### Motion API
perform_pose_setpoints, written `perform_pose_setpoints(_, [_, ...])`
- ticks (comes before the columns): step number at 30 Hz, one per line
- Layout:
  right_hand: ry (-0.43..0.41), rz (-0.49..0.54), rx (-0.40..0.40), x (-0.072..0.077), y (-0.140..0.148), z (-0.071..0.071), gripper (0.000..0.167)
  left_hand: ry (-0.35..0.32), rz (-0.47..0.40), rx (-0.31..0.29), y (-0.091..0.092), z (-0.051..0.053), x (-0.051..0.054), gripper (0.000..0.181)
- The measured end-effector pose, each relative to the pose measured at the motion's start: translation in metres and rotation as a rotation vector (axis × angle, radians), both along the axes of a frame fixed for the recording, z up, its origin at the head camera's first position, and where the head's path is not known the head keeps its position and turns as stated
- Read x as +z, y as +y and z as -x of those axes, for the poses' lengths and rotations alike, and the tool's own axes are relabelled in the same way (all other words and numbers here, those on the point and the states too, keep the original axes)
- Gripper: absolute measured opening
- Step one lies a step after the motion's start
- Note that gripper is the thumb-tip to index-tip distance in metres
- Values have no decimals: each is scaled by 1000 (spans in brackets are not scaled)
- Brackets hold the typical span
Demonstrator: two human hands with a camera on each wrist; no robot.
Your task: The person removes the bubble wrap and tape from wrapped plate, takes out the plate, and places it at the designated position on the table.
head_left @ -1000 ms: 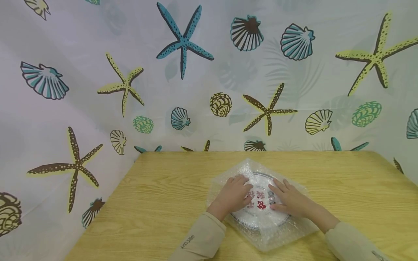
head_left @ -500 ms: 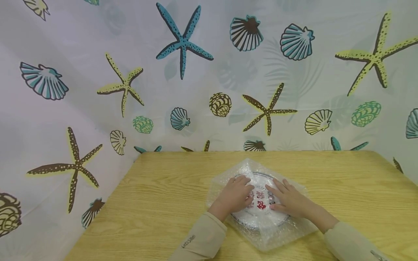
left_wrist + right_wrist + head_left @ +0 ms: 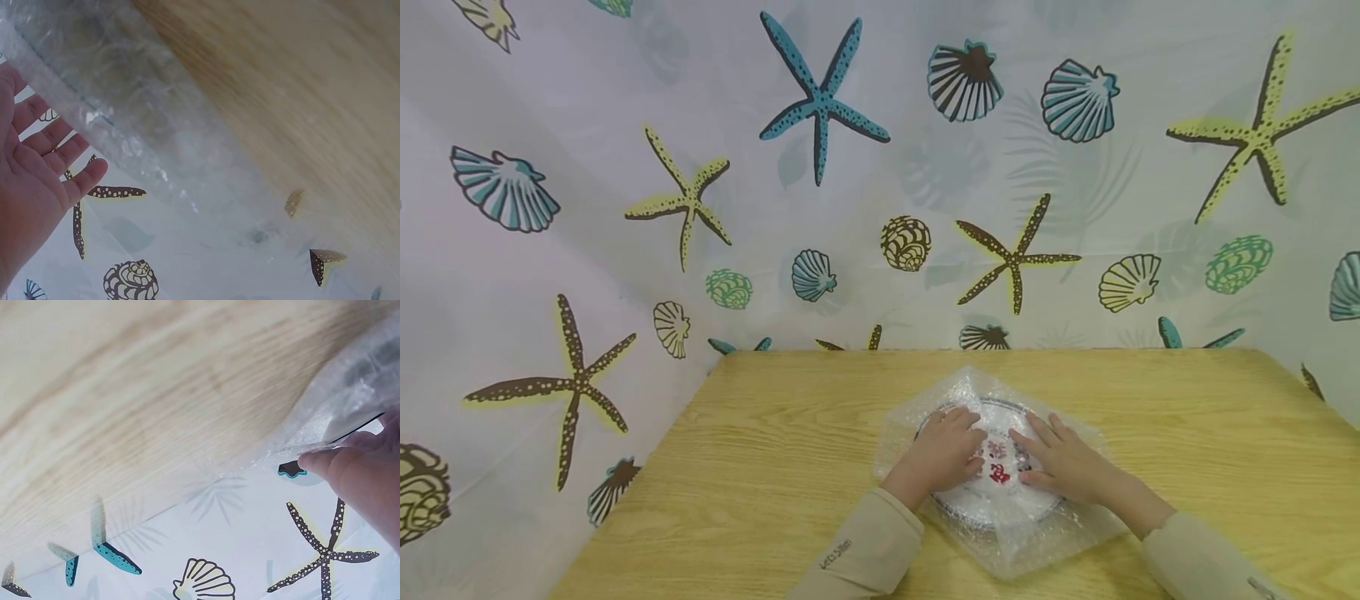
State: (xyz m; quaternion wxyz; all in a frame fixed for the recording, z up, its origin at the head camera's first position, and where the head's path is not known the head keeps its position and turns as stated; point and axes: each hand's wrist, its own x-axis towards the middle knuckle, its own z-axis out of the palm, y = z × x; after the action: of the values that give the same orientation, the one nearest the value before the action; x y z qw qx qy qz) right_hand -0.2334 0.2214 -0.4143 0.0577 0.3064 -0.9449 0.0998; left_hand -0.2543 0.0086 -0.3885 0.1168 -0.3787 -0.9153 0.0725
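Note:
A round white plate (image 3: 992,502) with a dark rim line and red and pink characters lies under clear bubble wrap (image 3: 1011,554) on the wooden table. On the left part of the wrapped plate rests my left hand (image 3: 942,450), fingers spread and slightly bent. My right hand (image 3: 1070,461) lies on the right part with its fingers extended toward the middle. Both palms face down on the wrap. The left wrist view shows the left fingers (image 3: 59,140) along the bubble wrap (image 3: 144,125). In the right wrist view the right hand (image 3: 362,469) touches the wrap's edge.
The wooden table (image 3: 760,467) extends on both sides of the wrapped plate. Behind and to the left hangs a white curtain (image 3: 850,192) printed with starfish and shells, meeting the table's far edge. Beige sleeves (image 3: 868,546) cover the forearms.
The left hand has shifted very slightly, and the right fingers have slid a little toward the plate's middle. The wrapped plate stays in place.

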Motion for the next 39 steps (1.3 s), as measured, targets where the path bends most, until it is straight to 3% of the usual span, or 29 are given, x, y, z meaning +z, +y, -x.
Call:
perform_pose_setpoints(13, [-14, -39, -11, 0, 0, 1, 53, 9, 46, 24, 3, 0, -2, 38])
perform_pose_setpoints(22, [-60, -35, -17, -1, -2, 2, 54, 55, 70, -31, 4, 2, -4, 31])
perform_pose_setpoints(31, [-51, -41, -19, -1, -2, 1, 53, 110, 126, -66, 9, 3, -3, 27])
perform_pose_setpoints(39, [-27, -52, -21, -2, -2, 0, 53, 181, 172, -115, 11, 6, -9, 27])
